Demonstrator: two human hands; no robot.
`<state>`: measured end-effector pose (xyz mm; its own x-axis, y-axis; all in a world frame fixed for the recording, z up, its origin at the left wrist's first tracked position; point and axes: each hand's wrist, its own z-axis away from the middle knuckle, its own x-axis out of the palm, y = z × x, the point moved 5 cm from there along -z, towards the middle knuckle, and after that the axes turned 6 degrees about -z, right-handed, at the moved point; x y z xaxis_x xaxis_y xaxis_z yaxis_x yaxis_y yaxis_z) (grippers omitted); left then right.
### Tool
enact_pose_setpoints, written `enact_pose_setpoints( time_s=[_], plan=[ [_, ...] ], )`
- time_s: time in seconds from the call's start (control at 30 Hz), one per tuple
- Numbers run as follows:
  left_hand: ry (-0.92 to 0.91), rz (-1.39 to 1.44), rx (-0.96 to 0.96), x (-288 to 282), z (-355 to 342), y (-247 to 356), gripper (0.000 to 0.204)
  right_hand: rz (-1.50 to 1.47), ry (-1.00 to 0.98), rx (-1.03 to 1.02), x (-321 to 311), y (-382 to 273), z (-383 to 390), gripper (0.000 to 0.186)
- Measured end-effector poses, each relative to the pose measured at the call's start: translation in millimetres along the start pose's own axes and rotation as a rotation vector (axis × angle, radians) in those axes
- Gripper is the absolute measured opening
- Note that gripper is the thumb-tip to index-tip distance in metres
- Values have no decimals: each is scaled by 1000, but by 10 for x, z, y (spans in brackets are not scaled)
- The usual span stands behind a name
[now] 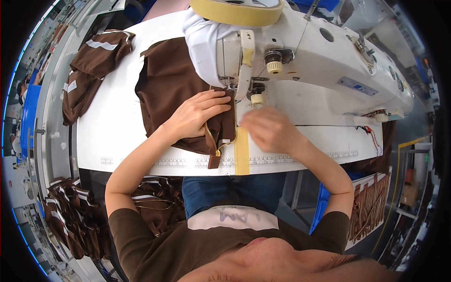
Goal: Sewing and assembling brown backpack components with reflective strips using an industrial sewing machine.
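Observation:
My left hand (199, 113) lies flat on a brown fabric piece (164, 80), fingers stretched toward the needle area of a white sewing machine (305, 56). A brass-toothed zipper (236, 115) runs along the fabric's right edge and loops back below my fingers. At its near end sits the slider with a brown pull tab (214, 162). Just right of the zipper, my right hand (270, 129) is raised beside a yellow tape strip (242, 155) on the table. Its fingers are bent and smeared by motion, so any grip is unclear. The presser foot is partly hidden.
Another brown fabric piece (96, 61) with white patches lies at the far left. A yellow tape roll (237, 11) and white cloth (202, 42) sit on the machine head. A printed ruler (300, 157) follows the table's front edge. Brown pieces (75, 216) hang below left.

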<state>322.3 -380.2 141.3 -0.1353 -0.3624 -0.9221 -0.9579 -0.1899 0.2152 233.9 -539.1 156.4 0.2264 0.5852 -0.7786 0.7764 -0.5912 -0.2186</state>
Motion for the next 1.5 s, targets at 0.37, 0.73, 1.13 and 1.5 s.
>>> enact_pose_setpoints(
  time_s=[0.37,0.73,1.13,1.5],
  plan=[
    [40,-53,-1,-10,39,45,52,332,62,613,-214,681,-119,17],
    [59,-73,27,-36,76,59,50,531,232,319,-155,326,4,30],
    [-78,131,29,-157,381,500,41,89,-26,-105,319,-840,153,16],
    [-42,225,-284,-161,553,1029,16,-57,165,55,411,-1093,316,14]
  ],
)
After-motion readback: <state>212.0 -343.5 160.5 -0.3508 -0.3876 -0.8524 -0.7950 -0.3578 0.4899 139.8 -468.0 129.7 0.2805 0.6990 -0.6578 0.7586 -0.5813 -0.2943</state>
